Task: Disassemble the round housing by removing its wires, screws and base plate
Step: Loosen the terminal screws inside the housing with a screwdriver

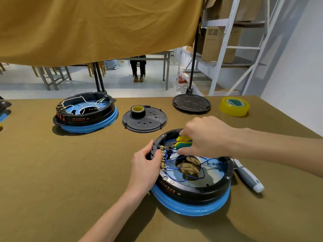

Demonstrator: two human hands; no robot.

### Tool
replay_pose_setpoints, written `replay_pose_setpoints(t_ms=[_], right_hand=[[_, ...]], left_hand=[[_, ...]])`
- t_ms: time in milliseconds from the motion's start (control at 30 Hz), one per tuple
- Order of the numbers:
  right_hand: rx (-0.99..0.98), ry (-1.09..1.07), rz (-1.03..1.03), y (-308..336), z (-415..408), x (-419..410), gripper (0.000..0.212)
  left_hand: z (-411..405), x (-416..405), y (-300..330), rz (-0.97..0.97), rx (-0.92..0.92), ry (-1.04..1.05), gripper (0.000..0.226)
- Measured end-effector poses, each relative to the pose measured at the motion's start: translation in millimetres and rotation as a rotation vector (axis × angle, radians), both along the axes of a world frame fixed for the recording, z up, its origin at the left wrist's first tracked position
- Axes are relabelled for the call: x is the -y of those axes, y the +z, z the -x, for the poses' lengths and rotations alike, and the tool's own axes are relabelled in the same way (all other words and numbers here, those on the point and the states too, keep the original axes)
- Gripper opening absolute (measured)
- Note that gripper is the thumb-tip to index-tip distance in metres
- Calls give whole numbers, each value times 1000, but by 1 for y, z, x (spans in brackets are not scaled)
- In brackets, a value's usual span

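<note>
A round black housing with a blue lower ring lies open side up near the table's front. Blue wires loop inside it, running to a row of brass terminals on its left wall. My left hand grips that left wall beside the terminals. My right hand holds a yellow and green screwdriver handle over the housing's far side; its tip is hidden.
A second housing with white wires sits at the back left. Two black base plates lie behind, one carrying a roll of black tape. A yellow tape roll is at the back right. A grey tool lies right of the housing.
</note>
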State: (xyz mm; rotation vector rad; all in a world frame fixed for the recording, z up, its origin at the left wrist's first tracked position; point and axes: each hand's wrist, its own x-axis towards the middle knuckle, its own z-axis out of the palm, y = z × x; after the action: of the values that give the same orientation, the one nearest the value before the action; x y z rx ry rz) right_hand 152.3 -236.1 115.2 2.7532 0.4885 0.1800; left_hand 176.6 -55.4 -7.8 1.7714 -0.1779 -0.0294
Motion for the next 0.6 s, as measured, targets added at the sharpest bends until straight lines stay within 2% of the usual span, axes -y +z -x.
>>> replay_pose_setpoints(t_ms=[100,233,333,500,600], right_hand=[[90,113,88,-8,3,-8,51],[9,-20,-19,0,3,-1,58],[87,97,60,-9,6,-8,52],[0,-24,-7,1,5,-2,55],[117,133,132,-11,10,-10,51]], left_hand=[[0,0,0,-2,6,-3,57],[1,2,-1,31,-10,-2,57],[2,3,-2,63,-13,-7,56],[3,4,-3,101,-11,-3,54],[3,5,-2,99,-5,-2,54]])
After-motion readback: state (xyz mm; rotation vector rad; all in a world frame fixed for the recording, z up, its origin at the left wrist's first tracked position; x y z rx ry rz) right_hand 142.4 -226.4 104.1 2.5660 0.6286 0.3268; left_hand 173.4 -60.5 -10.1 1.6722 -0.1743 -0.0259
